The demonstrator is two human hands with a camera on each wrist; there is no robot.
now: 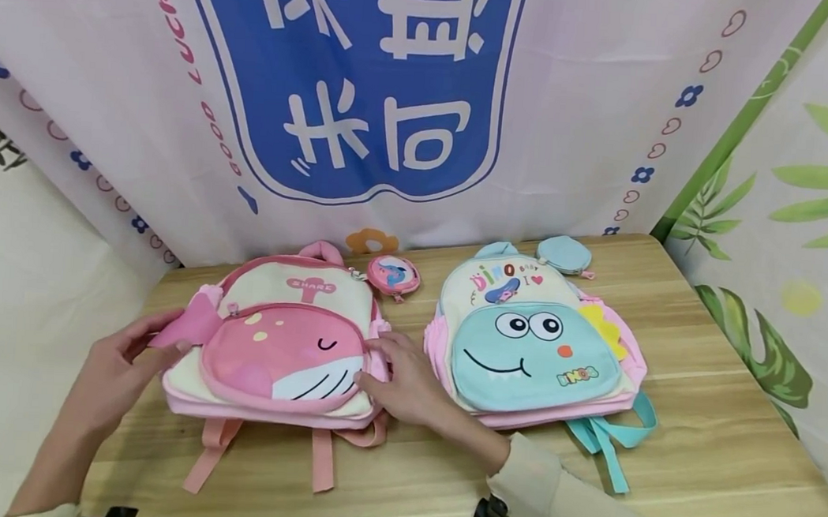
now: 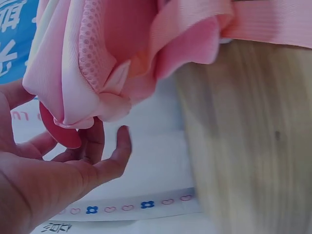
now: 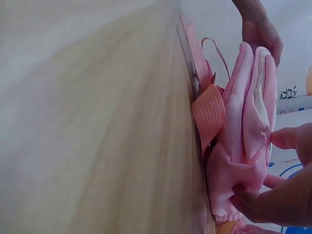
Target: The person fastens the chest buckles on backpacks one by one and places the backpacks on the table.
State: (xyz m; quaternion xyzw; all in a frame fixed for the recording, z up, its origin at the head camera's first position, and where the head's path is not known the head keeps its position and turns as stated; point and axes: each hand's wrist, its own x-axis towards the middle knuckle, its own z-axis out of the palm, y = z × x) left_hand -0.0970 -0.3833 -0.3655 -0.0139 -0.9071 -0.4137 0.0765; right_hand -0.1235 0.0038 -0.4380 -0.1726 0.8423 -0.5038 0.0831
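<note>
A pink and cream whale backpack [image 1: 258, 356] lies on its back on the table, its front pocket facing up. My left hand [image 1: 110, 370] is at its left side, thumb and fingers about the pink tail fin [image 1: 197, 320]; in the left wrist view the fingers curl behind that fin [image 2: 62, 134]. On the opposite side my right hand [image 1: 407, 378] grips the backpack's edge, thumb at the whale pocket's rim. The right wrist view has the fingers of this hand [image 3: 287, 190] pressed into the pink side pocket [image 3: 239, 173].
Right of the pink bag lies a blue dinosaur backpack [image 1: 536, 361] with a round blue pouch [image 1: 564, 254]. A round pink pouch [image 1: 393, 276] hangs off the whale bag's top. Pink straps [image 1: 323, 458] trail across the wooden table [image 1: 442, 489]. A printed curtain [image 1: 573, 102] stands behind.
</note>
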